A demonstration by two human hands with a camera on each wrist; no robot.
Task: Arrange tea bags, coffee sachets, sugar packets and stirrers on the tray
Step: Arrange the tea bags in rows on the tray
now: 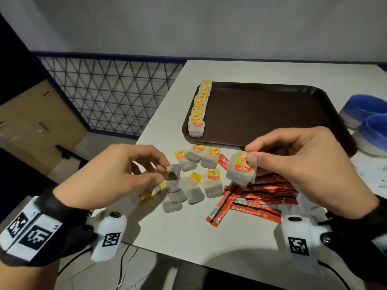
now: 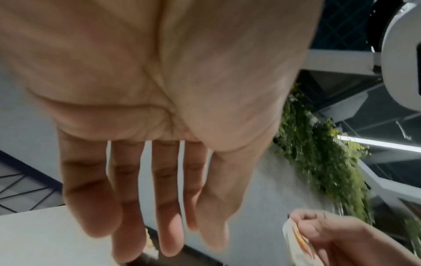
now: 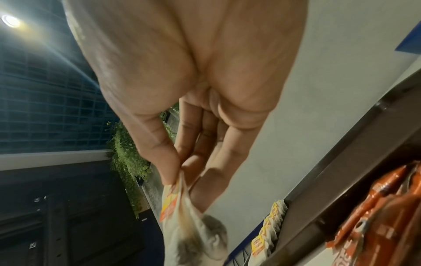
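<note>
Nearest to us, our left hand (image 1: 109,174) hovers over the loose tea bags (image 1: 188,181) scattered on the white bench (image 1: 188,237). Its grip is blurred in the head view, where thumb and forefinger seem to close near one bag, while the left wrist view shows the fingers (image 2: 127,207) hanging straight and apart with nothing between them, so we read that grip as open.

Our right hand (image 1: 301,162) is raised above the bench, its grip pinched on the top of a small bunch of tea bags (image 1: 241,169) with the yellow-and-red tag facing us. The right wrist view shows thumb and fingertips (image 3: 168,167) squeezing the paper tops while the filled ends hang below.

Under that hand lies a heap of red coffee sachets (image 1: 251,201), just beside the loose bags.

Farther off sits the dark brown tray (image 1: 261,114), with a neat row of tea bags (image 1: 199,107) lined along its left edge. To its right stand two blue bowls (image 1: 368,122).
</note>
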